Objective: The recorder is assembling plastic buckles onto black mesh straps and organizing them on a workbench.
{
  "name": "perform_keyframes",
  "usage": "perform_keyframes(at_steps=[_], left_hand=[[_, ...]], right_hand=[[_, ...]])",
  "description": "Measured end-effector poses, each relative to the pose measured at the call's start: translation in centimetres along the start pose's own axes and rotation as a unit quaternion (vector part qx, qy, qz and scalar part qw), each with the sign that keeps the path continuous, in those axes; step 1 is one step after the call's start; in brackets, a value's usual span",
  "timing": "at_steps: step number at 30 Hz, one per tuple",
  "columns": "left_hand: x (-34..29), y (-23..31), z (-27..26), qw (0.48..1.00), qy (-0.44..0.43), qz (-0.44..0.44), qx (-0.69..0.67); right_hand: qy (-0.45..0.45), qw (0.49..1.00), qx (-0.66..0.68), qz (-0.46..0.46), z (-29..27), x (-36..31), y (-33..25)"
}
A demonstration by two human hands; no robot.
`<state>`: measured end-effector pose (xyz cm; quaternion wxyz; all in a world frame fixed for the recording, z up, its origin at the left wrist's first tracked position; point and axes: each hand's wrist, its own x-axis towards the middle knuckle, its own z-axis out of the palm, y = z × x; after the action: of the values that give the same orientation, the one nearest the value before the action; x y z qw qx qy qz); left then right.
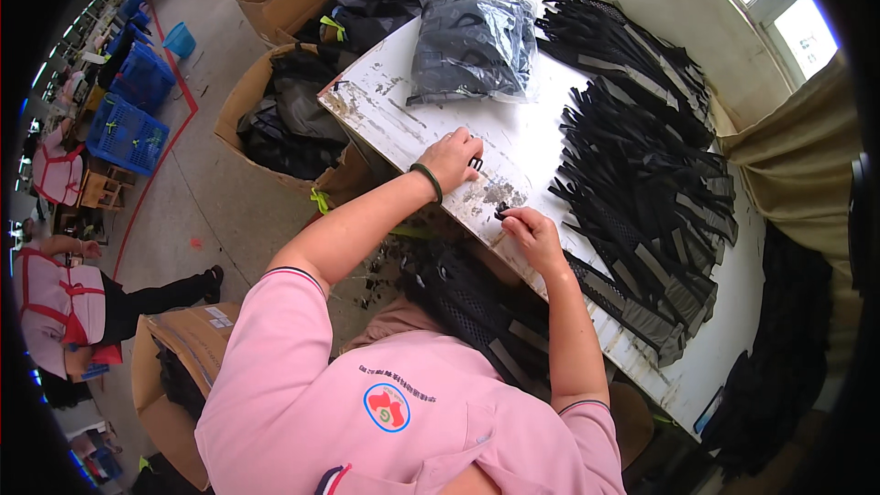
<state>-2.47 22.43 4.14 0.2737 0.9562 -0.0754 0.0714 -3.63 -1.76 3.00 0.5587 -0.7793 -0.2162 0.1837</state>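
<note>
Head view: left hand (449, 163) pinches 1 black buckle (476, 164), right hand (535, 236) 1 dark piece (501, 210).

Daylight comes from upper right through the window (807, 32), panes blown out to near white; the desk (541, 137) reads bright, with glare streaks on the clear plastic bag (472, 46). Dark fabric strips (632, 211) lose detail in their blackest parts, and the area beneath the desk's near edge sits in shadow. Fisheye bends straight lines toward a black rim; far-left background small, soft, fringed blue.
</note>
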Motion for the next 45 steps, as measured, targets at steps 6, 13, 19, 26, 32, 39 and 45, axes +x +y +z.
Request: perform_keyframes(at_steps=[6,13,19,26,32,39,45], left_hand=[[-1.3,3.0,-0.3,0.889,-0.136,-0.131,-0.417],[-3.0,4.7,1.1,0.724,-0.18,-0.114,-0.656],[-2.4,5.5,1.7,0.667,-0.202,-0.117,-0.708],[-2.1,6.4,2.2,0.617,-0.215,-0.092,-0.751],[-2.5,7.4,2.3,0.633,-0.168,-0.108,-0.748],[-2.9,9.1,3.4,0.597,-0.083,-0.112,-0.79],[-3.1,8.3,3.6,0.654,-0.099,-0.117,-0.74]], right_hand=[[0.063,0.994,0.042,0.083,-0.6,0.1,-1.0],[-0.016,0.985,0.153,0.083,-2.3,-0.6,-3.5],[-0.063,0.963,0.244,0.093,-3.1,-1.2,-4.1],[-0.07,0.964,0.243,0.08,-3.7,-1.7,-4.5],[0.008,0.991,0.122,0.054,-3.2,-2.2,-6.0],[0.071,0.989,0.113,0.068,-3.0,-2.4,-6.9],[0.048,0.972,-0.18,-0.144,-3.6,-2.9,-7.2]])
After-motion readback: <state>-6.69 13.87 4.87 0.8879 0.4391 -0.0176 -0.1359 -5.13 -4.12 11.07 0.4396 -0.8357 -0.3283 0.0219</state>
